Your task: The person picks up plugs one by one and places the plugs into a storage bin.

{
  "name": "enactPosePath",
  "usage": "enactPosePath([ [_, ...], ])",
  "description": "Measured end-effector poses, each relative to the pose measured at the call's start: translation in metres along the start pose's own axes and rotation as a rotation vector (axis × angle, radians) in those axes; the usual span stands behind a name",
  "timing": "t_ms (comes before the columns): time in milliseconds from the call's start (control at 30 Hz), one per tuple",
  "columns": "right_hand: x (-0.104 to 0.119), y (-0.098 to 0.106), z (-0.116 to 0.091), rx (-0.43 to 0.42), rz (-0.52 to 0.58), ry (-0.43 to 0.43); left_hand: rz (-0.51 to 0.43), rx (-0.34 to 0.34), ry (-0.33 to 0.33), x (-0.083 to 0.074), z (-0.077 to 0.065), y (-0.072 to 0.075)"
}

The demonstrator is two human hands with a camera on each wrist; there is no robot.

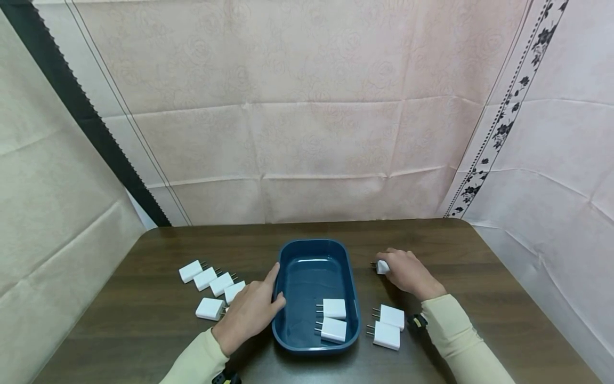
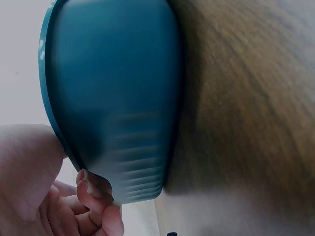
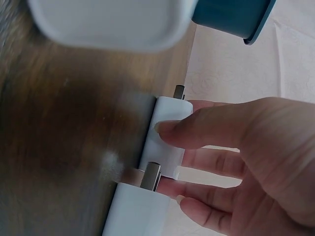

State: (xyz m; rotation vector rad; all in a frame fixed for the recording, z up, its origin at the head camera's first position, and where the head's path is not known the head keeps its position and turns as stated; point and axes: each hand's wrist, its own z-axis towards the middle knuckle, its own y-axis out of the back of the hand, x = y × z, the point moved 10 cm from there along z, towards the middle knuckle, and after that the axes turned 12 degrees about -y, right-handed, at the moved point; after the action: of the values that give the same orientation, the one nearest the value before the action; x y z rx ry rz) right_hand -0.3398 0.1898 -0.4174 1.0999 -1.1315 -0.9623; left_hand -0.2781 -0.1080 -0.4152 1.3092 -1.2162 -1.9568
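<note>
lens edge: a blurred white block fills much of the top of my right wrist view, too soft for me to name.
sleeves: i see pale yellow cuffs at the near side of my head view, the left sleeve and the right sleeve, with a dark wrist device beside the right one.
right pair: two white wall chargers lie on the wood-grain table just right of the blue tray, one beyond the other, prongs pointing left.
tray load: two more chargers lie inside the tray, toward its near right corner, prongs also pointing left.
left hand: it grips the tray's left rim, thumb over the edge, index finger laid along the side.
blue tray: it sits near the middle of the table, its outer wall filling much of my left wrist view.
left group: a single charger lies just left of the left hand; beyond it runs a slanted row of four, the rightmost partly hidden by the hand.
right hand: it pinches the held charger between thumb and fingers, beyond the right pair and right of the tray; i cannot tell whether the charger touches the table.
neighbour: another charger shows just beside the held one in my right wrist view.
backdrop: past the table's far edge hangs pale patterned cloth, with a black band at left and a black floral border at right.
</note>
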Motion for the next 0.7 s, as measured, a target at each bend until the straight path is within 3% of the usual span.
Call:
enactPosePath([
  [700, 0.0053, 0.0053, -0.0001, -0.033, 0.02, 0.02, 0.006, -0.005, -0.006, -0.0002, -0.0001, 0.0],
])
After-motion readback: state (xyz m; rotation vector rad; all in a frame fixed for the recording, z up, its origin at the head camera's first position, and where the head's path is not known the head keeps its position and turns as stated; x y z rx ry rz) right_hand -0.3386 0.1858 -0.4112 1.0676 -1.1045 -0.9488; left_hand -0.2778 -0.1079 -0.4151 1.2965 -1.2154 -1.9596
